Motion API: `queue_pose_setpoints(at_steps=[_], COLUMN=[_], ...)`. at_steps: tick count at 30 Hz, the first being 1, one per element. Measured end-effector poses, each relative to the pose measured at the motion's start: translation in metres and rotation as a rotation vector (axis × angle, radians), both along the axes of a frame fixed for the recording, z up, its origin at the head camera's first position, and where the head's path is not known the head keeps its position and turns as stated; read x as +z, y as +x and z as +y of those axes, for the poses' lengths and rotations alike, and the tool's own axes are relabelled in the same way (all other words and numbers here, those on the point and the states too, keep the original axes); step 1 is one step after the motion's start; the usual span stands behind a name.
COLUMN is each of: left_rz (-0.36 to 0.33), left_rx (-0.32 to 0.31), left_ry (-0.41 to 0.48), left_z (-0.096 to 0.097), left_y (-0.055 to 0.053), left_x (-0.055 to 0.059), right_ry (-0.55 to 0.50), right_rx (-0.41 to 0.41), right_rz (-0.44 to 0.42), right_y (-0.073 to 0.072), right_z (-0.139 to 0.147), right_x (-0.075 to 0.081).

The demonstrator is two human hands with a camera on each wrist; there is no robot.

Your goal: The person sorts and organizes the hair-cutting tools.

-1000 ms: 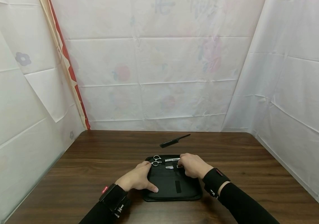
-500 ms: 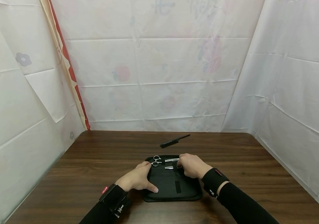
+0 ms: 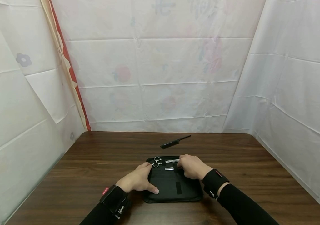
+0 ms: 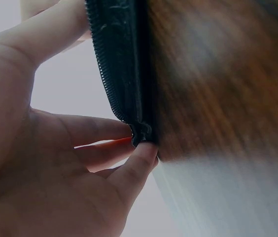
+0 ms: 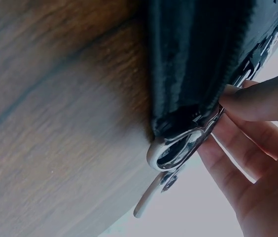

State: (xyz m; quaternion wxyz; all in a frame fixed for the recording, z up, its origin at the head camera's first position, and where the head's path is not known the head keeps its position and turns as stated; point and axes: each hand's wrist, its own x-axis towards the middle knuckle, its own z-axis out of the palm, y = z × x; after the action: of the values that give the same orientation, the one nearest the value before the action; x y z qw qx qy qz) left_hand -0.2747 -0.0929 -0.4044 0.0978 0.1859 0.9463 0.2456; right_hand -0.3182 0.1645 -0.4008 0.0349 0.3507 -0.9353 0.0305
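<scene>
A black zip-edged case [image 3: 162, 182] lies on the table in the head view. My left hand [image 3: 138, 178] rests at its left side, the thumb stretched over the top and the fingers along the far left edge. My right hand [image 3: 192, 166] pinches a pair of silver scissors [image 5: 154, 155] between thumb and fingers; the finger rings stick out past the case's right side in the right wrist view. Their blade tip [image 3: 169, 168] shows left of a black strap. Another pair of silver scissors [image 3: 157, 164] lies farther back in the case, rings to the left, under a strap.
A black tail comb [image 3: 170, 144] lies on the wooden table [image 3: 115, 147] behind the case, its thin tail pointing right. An unoccupied black strap [image 3: 178, 187] sits on the nearer part of the case. White sheets [image 3: 160, 103] enclose the back and sides.
The blade tip of the scissors in my right hand has slid slightly left past the strap, and the right hand has shifted a little with it. My left hand and the case stay put.
</scene>
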Motion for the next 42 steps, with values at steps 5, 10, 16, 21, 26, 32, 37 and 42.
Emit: queue_pose_setpoints(at_steps=[5, 10, 16, 21, 26, 32, 37, 42], left_rz=[-0.006, -0.005, -0.002, -0.001, -0.003, -0.002, -0.003, -0.004], left_rx=[0.002, 0.004, 0.003, 0.001, 0.001, -0.002, -0.006, -0.009], left_ry=[0.009, 0.015, 0.012, 0.012, 0.009, 0.013, 0.021, 0.024], left_z=[0.0001, 0.0000, -0.0001, 0.0001, 0.0003, 0.0001, -0.0005, -0.0008], left_y=[0.0008, 0.0011, 0.0013, 0.0014, 0.0012, 0.0015, 0.0015, 0.0011], left_x=[0.0002, 0.0002, -0.0004, -0.0004, -0.0003, -0.0004, -0.0005, -0.0003], right_ry=[-0.004, -0.008, -0.016, -0.016, -0.014, -0.016, -0.046, -0.071], right_rx=[0.001, -0.001, 0.001, -0.004, -0.008, -0.012, 0.005, 0.022], right_rz=[-0.002, -0.002, 0.006, -0.002, -0.005, -0.013, -0.027, -0.034], right_y=[-0.0004, -0.0012, -0.0024, -0.0010, 0.0002, 0.0004, 0.0018, 0.0026], right_z=[0.0000, 0.0000, -0.0012, -0.0028, -0.0042, -0.0033, 0.0004, 0.0043], right_x=[-0.0013, -0.0023, -0.0051, -0.0032, -0.0021, -0.0019, -0.0002, 0.0006])
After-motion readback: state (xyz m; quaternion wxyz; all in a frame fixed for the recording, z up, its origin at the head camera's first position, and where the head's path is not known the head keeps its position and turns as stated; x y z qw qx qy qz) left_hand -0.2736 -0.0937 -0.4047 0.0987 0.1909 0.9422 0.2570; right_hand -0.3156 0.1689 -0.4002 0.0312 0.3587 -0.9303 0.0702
